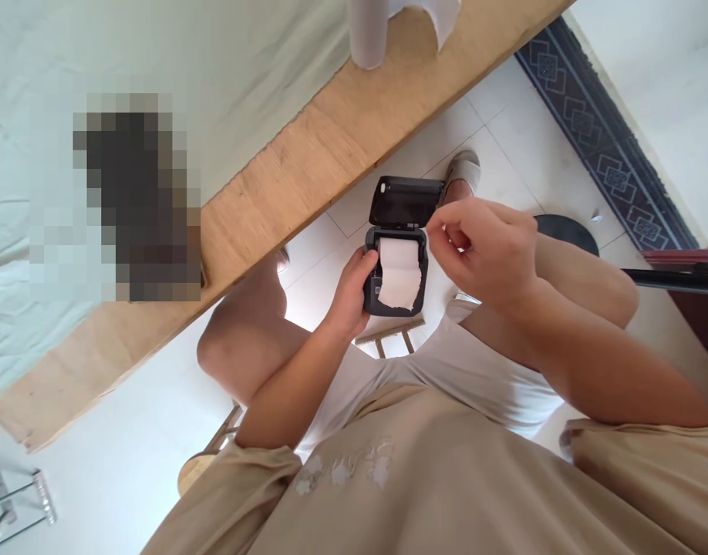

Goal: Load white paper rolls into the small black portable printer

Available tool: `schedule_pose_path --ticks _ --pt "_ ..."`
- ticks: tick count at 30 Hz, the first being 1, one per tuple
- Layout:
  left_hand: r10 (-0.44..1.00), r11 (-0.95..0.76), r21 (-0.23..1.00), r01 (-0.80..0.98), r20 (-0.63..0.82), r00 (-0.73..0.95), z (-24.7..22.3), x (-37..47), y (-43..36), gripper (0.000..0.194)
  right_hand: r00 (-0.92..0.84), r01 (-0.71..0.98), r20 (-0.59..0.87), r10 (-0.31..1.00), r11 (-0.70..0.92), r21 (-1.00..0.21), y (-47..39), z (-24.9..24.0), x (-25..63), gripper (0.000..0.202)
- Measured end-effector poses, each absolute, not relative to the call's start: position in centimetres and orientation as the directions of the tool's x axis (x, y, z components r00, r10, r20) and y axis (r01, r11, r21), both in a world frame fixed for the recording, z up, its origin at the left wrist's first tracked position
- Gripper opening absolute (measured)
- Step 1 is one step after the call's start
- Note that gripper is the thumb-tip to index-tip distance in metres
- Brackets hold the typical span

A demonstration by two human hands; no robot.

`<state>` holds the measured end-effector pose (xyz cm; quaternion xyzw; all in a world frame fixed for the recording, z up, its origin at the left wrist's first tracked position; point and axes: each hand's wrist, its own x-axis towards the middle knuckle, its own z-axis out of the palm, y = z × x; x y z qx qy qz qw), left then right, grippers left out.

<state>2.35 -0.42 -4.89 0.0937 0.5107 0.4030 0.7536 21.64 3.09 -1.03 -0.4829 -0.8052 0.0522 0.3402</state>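
My left hand (352,287) grips a small black label printer (370,302) by its left side, thumb on the rim and the other fingers underneath. Its lid (405,202) is swung up and back on the hinge. Inside lies a roll of white paper (399,266), its torn, ragged end hanging toward the printer's front edge. Close by the right end of the hinge is my right hand (484,245), with thumb and forefinger pinched together and the other fingers curled. Whether anything sits in that pinch cannot be made out.
A bed or platform with a wooden edge (308,166) and pale green sheet (261,85) runs diagonally ahead. A white object (369,35) stands on that edge. Below is the tiled floor (325,247), with a wooden stool (195,466) at lower left and a black bar (672,279) at right.
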Motion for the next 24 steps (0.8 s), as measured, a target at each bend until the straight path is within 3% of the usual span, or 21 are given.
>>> schedule_pose_path --ticks 2,4,8,12,14,16,19,22,24 --pt "0.711 0.657 0.56 -0.505 -0.682 0.17 -4.6 2.4 -0.7 0.048 -0.349 0.804 0.347 0.87 0.469 -0.367 2.6 -0.8 21.3 0.022" --pt "0.732 0.635 0.584 -0.506 -0.665 0.15 -4.5 2.4 -1.0 0.049 -0.397 0.866 0.103 0.912 0.409 -0.287 2.1 -0.4 20.8 0.023" --pt "0.747 0.611 0.634 -0.474 -0.66 0.081 -4.4 2.4 -1.3 0.049 -0.398 0.917 -0.316 0.861 0.362 -0.168 2.1 0.3 19.3 0.026" --pt "0.735 0.629 0.631 -0.454 -0.673 0.084 -4.3 2.4 -1.6 0.042 -0.336 0.942 -0.441 0.833 0.296 -0.158 2.6 0.9 18.7 0.022" --pt "0.719 0.647 0.608 -0.461 -0.688 0.102 -4.2 2.4 -1.6 0.041 -0.315 0.944 -0.425 0.849 0.234 -0.232 2.8 1.1 19.3 0.021" --pt "0.692 0.664 0.561 -0.494 -0.712 0.12 -4.2 2.3 -1.5 0.042 -0.302 0.89 -0.396 0.867 0.108 -0.442 2.9 1.3 20.7 0.025" --pt "0.635 0.686 0.481 -0.546 -0.763 0.126 -4.4 2.3 -1.2 0.039 -0.193 0.53 -0.341 0.92 -0.195 -0.826 3.3 1.2 23.2 0.036" --pt "0.611 0.676 0.448 -0.585 -0.784 0.106 -4.6 2.3 -0.8 0.034 -0.015 0.188 -0.26 0.965 -0.253 -0.949 3.8 0.9 24.7 0.025" --pt "0.621 0.662 0.443 -0.604 -0.776 0.112 -4.5 2.4 -0.5 0.034 0.042 0.215 -0.16 0.986 -0.165 -0.963 4.3 1.3 24.9 0.014"
